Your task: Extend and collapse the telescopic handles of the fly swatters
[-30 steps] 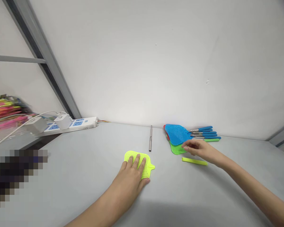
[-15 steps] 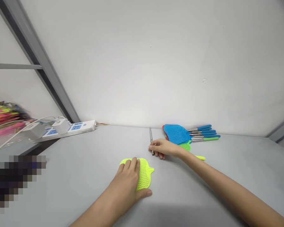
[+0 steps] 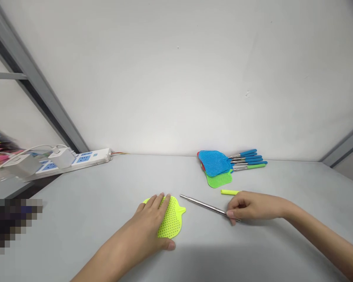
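Observation:
My left hand (image 3: 148, 223) lies flat over a yellow fly swatter head (image 3: 172, 221), fingers outstretched and thumb apart at its lower edge. The short socket of that head points right, with no rod in it. Between thumb and fingers my right hand (image 3: 250, 207) pinches a silver metal rod (image 3: 204, 204) near its right end. The rod slants up to the left, its thin tip close to the socket but apart from it. Just behind my right hand is a yellow handle sleeve (image 3: 229, 192), its right part hidden by the hand.
A stack of fly swatters (image 3: 214, 162), blue on top with green and red below, lies near the wall, handles rightward. A white power strip (image 3: 97, 156) with plugged-in adapters (image 3: 61, 157) runs along the back left. Colourful packages (image 3: 0, 149) sit at far left.
My right hand has moved right and nearer to me with the rod, which has turned from pointing away to pointing left. My left hand stays on the yellow head. The view has shifted slightly.

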A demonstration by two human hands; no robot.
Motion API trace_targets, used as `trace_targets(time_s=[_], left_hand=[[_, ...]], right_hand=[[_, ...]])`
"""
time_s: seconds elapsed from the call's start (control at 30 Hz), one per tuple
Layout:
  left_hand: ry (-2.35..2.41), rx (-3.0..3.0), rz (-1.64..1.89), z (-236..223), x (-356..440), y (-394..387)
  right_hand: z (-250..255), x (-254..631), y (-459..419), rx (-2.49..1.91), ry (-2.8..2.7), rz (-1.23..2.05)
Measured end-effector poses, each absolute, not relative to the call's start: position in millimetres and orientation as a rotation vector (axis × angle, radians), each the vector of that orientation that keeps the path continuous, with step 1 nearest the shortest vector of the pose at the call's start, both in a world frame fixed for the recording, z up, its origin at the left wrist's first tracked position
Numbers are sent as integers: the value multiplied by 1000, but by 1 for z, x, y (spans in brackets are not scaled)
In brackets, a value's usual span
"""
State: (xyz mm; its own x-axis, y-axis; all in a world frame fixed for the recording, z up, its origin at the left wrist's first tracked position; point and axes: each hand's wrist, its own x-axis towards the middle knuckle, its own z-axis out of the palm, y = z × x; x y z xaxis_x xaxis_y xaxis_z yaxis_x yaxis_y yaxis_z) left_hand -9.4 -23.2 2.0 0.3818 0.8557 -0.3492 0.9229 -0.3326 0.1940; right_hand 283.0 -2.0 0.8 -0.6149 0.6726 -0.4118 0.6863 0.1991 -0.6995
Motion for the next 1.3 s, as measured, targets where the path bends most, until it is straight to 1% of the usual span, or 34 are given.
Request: trace_targets(time_s=[0.17,0.33,0.5,0.7,0.97,1.3], left_hand=[[1557,2298,-252,-1,-8,-20],[1554,2345,-92,-3,-13,-19],[1632,2193,-116,6,-13,-23],[1581,2188,-79,4,-17,-23],[1549,2300,47,-9,-20,-16],[1457,2330,153,-8,-23,-10]], right_hand=[[-10,302,-12,1761,2511,-1297],[-28,296,-12,1941,2666,-1098],[-40,299,-6,2023,2673,-1221],[-45,308,-7,2113,2612,-1379],[-50,308,-7,2122,2646,-1292],[-46,307,-9,2127,2611,-1355]])
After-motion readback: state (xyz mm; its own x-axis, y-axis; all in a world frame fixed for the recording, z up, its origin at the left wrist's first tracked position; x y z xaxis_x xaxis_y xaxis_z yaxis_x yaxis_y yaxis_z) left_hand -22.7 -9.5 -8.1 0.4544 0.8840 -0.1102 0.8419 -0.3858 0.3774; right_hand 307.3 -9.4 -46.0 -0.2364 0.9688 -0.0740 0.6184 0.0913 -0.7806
